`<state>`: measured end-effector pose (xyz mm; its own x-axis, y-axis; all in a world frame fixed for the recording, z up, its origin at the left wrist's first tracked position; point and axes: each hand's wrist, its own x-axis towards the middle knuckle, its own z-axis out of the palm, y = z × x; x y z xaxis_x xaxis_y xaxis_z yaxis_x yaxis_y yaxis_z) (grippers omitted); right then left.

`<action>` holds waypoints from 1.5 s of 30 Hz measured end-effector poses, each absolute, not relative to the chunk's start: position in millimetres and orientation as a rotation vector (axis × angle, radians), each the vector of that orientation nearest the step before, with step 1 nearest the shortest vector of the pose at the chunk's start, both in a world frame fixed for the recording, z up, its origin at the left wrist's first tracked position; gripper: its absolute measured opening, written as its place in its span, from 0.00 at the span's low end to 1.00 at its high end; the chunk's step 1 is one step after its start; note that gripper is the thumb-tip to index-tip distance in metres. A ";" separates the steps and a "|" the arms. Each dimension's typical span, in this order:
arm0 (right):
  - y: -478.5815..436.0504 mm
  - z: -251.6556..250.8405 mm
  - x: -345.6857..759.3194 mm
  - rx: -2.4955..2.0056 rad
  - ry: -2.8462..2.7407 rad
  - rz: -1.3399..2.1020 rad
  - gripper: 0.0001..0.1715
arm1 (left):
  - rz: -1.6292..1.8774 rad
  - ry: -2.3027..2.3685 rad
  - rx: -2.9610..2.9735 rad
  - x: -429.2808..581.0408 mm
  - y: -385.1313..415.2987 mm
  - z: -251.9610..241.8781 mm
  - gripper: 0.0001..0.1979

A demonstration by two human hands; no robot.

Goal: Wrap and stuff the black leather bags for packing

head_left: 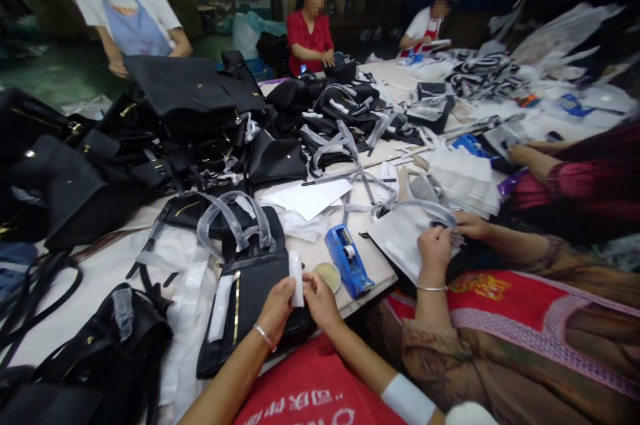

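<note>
A narrow white strip [297, 272], standing roughly upright, is pinched between my two hands. My left hand [281, 302] has its fingers closed on the strip's left side. On the other side my right hand [319, 297] grips its lower right edge with bent fingers. Beneath and behind them lies a black handbag [257, 292] with a gold zipper and a second white strip on its front. Clear plastic film wraps the bag's handles [223, 222]. Close to my right hand sit a small round dish [329, 276] and a blue tape dispenser [349, 258].
Black bags [200, 98] are heaped across the left and far side of the table. White paper sheets [313, 198] lie beyond the dispenser. At my right, a co-worker's hands [435, 248] handle a wrapped bag. Other people work along the far side.
</note>
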<state>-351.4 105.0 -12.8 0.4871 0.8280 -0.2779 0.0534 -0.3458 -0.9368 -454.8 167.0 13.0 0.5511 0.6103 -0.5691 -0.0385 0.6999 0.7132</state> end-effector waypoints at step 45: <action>79.1 -14.5 -337.5 -1.576 -0.692 1.184 0.18 | 0.614 1.121 0.446 -438.0 159.7 -12.4 0.11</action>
<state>-337.5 79.1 -14.5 0.3556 0.8660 -0.3517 -0.1182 -0.3316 -0.9360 -438.0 159.7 -12.4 0.3003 0.6572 -0.6913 -0.2286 0.7533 0.6167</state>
